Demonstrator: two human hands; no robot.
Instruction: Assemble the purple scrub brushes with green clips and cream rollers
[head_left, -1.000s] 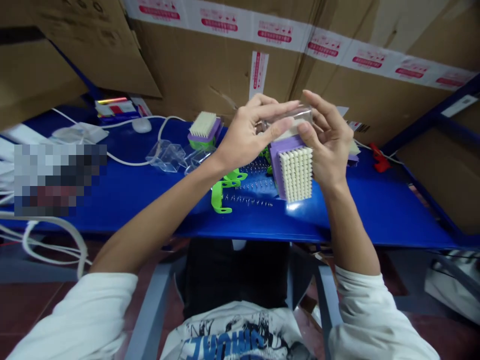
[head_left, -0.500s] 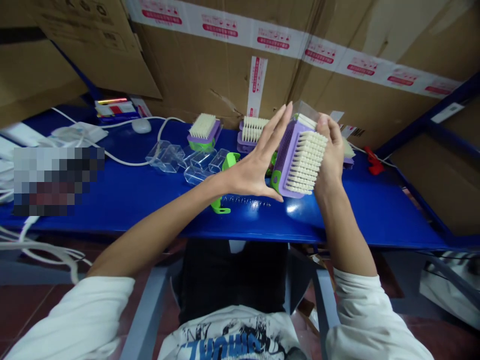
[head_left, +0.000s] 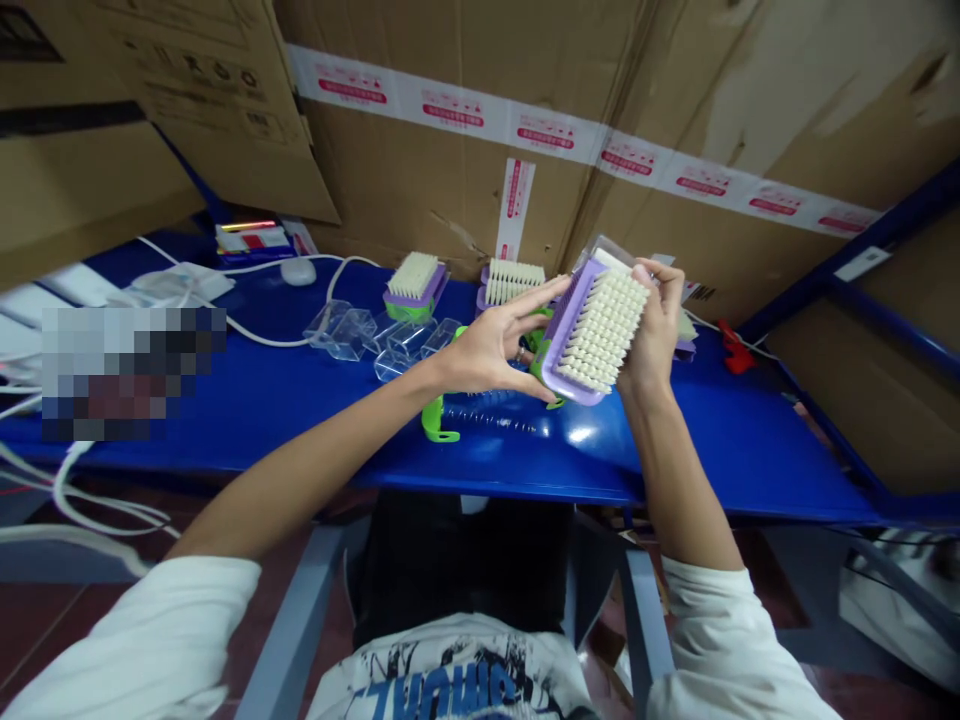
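Note:
A purple and green scrub brush is held tilted above the table, its cream bristles facing me. A clear plastic cover shows at its upper end. My right hand grips the brush along its right side, partly hidden behind the bristles. My left hand is closed on the lower left end, thumb underneath and fingers along the side. Below my left hand lie a bright green plastic part and several small springs. Clear plastic covers lie to its left.
More brushes stand at the back: one left of centre, another behind my left hand. A red clip-like object lies right. White cables and a mouse are left. Cardboard walls the back of the blue table.
My left hand has gone from spread fingers beside the brush to closing around its lower end. The brush has shifted slightly left and tilted, and the camera view has moved a little.

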